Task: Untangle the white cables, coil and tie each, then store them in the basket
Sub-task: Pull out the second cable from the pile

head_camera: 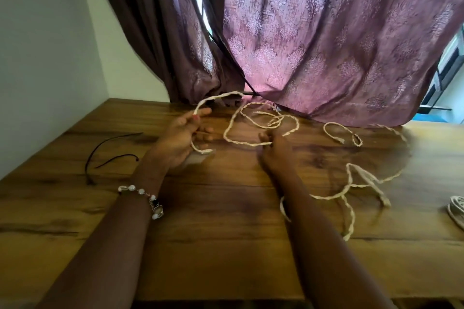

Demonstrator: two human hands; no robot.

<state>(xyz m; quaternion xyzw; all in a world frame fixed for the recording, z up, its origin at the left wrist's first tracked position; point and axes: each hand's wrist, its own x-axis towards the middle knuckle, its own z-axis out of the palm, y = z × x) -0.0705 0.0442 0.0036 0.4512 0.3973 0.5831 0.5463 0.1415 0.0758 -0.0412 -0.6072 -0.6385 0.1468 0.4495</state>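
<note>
Wooden table [226,246] under a purple curtain [326,45]: hands are working loose cable into a coil.

Left hand [179,138] is pinching a white cable [251,144] between thumb and curled fingers, a loop arching above it and a short end hanging below; right hand [275,153] is curling its fingers onto the same cable further along, though I cannot tell how firmly. This looks like the untangling and coiling step, with most work ahead; next calls for feeding slack from the crossed loops into one neat ring. More twisted cable [351,188] is lying to the right, a coiled bundle [457,208] at the edge, black ties [113,155] on the left. No basket is showing.
</note>
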